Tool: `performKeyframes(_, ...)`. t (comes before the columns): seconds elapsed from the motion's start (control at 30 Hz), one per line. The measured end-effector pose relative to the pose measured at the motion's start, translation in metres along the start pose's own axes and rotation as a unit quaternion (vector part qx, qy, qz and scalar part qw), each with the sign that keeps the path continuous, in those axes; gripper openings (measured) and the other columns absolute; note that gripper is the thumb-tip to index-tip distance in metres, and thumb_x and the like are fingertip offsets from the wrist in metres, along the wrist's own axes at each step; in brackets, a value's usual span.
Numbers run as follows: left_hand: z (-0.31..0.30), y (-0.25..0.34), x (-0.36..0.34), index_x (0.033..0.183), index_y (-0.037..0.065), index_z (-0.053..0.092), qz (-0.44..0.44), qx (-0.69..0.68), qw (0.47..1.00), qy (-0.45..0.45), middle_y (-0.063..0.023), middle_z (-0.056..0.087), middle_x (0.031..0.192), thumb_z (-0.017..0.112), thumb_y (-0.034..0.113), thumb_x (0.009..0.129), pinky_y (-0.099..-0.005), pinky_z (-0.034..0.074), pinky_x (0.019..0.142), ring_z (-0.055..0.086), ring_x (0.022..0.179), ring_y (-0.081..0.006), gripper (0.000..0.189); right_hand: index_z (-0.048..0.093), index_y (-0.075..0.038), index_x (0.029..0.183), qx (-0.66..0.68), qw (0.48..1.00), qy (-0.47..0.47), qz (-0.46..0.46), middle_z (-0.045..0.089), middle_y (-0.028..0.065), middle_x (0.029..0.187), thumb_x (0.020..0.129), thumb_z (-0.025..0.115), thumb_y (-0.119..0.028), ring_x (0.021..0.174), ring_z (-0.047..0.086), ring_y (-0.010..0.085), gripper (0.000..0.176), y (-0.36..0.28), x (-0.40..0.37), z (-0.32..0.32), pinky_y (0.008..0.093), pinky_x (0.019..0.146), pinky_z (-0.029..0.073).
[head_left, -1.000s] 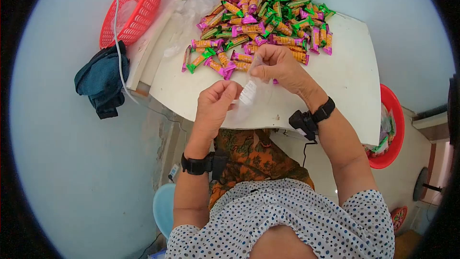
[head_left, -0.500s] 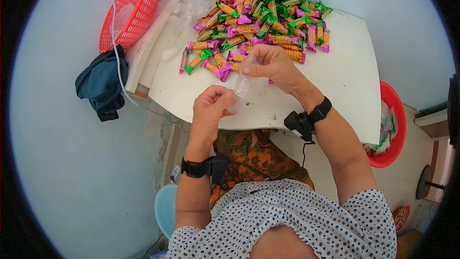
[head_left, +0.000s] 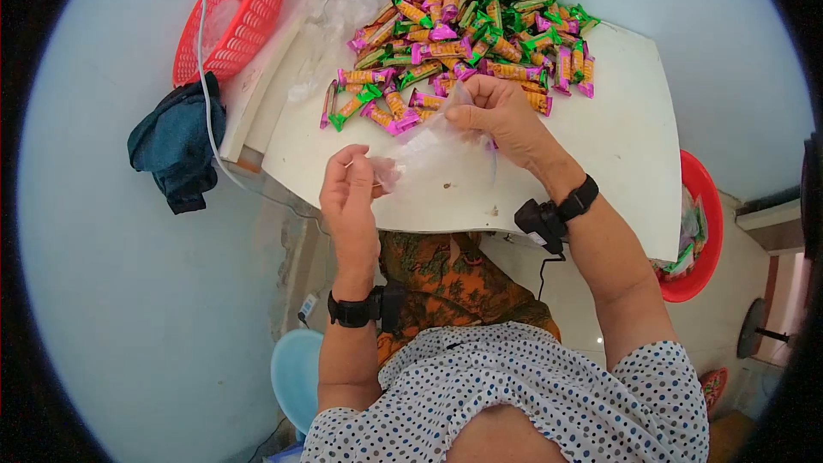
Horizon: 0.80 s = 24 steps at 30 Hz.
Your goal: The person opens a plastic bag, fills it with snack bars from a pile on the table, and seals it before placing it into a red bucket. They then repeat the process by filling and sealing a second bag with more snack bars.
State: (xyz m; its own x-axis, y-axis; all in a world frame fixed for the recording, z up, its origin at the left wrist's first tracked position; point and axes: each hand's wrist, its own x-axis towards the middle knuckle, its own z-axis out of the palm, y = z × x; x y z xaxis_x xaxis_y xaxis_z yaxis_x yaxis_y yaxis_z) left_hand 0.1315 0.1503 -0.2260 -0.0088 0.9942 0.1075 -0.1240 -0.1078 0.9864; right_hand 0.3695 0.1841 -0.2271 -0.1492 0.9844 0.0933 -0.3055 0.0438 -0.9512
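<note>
2 bare hands hold 1 clear plastic bag (head_left: 424,150) stretched between them, just on the near side of a pile of wrapped sweets (head_left: 476,30). The left hand (head_left: 347,193), nearer the person than the pile and to its left, is closed, thumb and fingertips pinching 1 edge of the bag. The right hand (head_left: 497,111), at the pile's near edge, is closed in a similar pinch on the opposite edge. Pulled from 2 sides, the thin film is spread out rather than lying limp on the white table (head_left: 609,129). The pile, in pink, green and orange wrappers, lies within easy reach of both hands. Left of the pile lies a heap of clear film (head_left: 339,13), then a red basket (head_left: 231,13); a dark cloth (head_left: 176,150) hangs lower left. Right of the pile, nearer the person, a red basin (head_left: 707,231) sits below table level.
</note>
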Motion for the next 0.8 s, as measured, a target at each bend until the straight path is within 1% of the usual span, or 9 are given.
performKeyframes(0.03,0.000,0.003,-0.001,0.108,0.003,0.063,-0.052,-0.011,0.999,0.000,-0.0089,0.071,0.091,0.052,0.040,0.103,-0.0284,0.053,0.072,0.066,0.080,-0.0144,0.039,0.066,-0.005,0.091,0.000,1.000,-0.006,0.005,0.069,0.0019,0.085,0.085,0.078,-0.011,0.070,0.062,0.0074,0.015,-0.001,0.000,-0.001,0.0218,0.065,0.050)
performKeyframes(0.13,-0.013,-0.007,0.009,0.106,0.002,0.065,-0.197,-0.019,0.978,-0.063,-0.0088,0.070,0.088,0.048,0.045,0.104,-0.0278,0.053,0.071,0.067,0.079,-0.0127,0.046,0.067,-0.006,0.091,0.014,0.998,-0.046,-0.028,0.070,0.0024,0.088,0.083,0.079,-0.008,0.076,0.064,0.0088,0.015,0.004,0.000,-0.001,0.0243,0.070,0.051)
performKeyframes(0.23,-0.006,-0.002,0.007,0.099,0.004,0.069,-0.251,-0.062,0.962,-0.085,-0.0071,0.070,0.086,0.054,0.044,0.101,-0.0270,0.053,0.068,0.067,0.077,-0.0117,0.043,0.069,-0.005,0.090,0.014,0.998,-0.032,-0.057,0.069,0.0000,0.083,0.081,0.079,-0.004,0.075,0.062,0.0061,0.013,0.003,-0.001,0.005,0.0233,0.067,0.050)
performKeyframes(0.33,-0.009,-0.009,0.008,0.097,0.004,0.069,-0.169,0.057,0.972,-0.155,-0.0058,0.071,0.086,0.057,0.043,0.100,-0.0260,0.053,0.068,0.067,0.077,-0.0113,0.042,0.071,-0.004,0.093,0.012,0.998,-0.021,-0.049,0.071,0.0016,0.088,0.082,0.078,-0.004,0.080,0.063,0.0071,0.014,0.001,-0.002,0.004,0.0239,0.073,0.051)
performKeyframes(0.43,-0.013,-0.010,0.010,0.101,0.004,0.066,-0.167,0.069,0.970,-0.163,-0.0068,0.071,0.091,0.054,0.041,0.101,-0.0276,0.055,0.069,0.068,0.079,-0.0139,0.039,0.071,-0.006,0.093,-0.017,0.999,-0.022,-0.040,0.071,0.0063,0.098,0.082,0.076,-0.003,0.093,0.065,0.0144,0.013,0.001,-0.002,-0.001,0.0297,0.085,0.052)
performKeyframes(0.53,-0.016,-0.009,0.012,0.112,0.000,0.064,-0.185,0.024,0.962,-0.202,-0.0090,0.071,0.096,0.052,0.043,0.102,-0.0282,0.056,0.071,0.069,0.082,-0.0151,0.045,0.071,-0.004,0.094,-0.053,0.998,0.010,-0.034,0.071,0.0077,0.100,0.083,0.074,-0.002,0.094,0.064,0.0158,0.011,0.005,0.000,-0.005,0.0309,0.086,0.052)
performKeyframes(0.63,0.000,-0.001,0.008,0.114,-0.001,0.066,-0.229,0.003,0.958,-0.174,-0.0060,0.068,0.090,0.055,0.046,0.101,-0.0262,0.054,0.069,0.064,0.075,-0.0128,0.050,0.072,-0.003,0.095,-0.071,0.996,0.006,-0.052,0.071,0.0094,0.103,0.085,0.072,-0.003,0.097,0.064,0.0173,0.010,0.001,0.000,-0.001,0.0341,0.088,0.053)
performKeyframes(0.73,0.002,-0.007,0.014,0.117,-0.001,0.065,-0.245,-0.042,0.951,-0.184,-0.0057,0.066,0.090,0.054,0.048,0.100,-0.0275,0.055,0.071,0.062,0.072,-0.0137,0.053,0.073,-0.003,0.099,-0.041,0.998,-0.005,-0.054,0.071,0.0116,0.110,0.086,0.072,-0.006,0.104,0.065,0.0200,0.013,-0.004,-0.003,0.005,0.0367,0.091,0.053)
performKeyframes(0.8,0.002,-0.012,0.019,0.122,-0.003,0.061,-0.273,-0.080,0.934,-0.214,-0.0095,0.069,0.099,0.051,0.046,0.102,-0.0293,0.057,0.071,0.067,0.080,-0.0153,0.054,0.073,-0.002,0.106,-0.026,0.995,-0.036,-0.087,0.072,0.0108,0.112,0.088,0.069,-0.003,0.107,0.065,0.0183,0.019,-0.004,-0.001,0.005,0.0336,0.094,0.053)
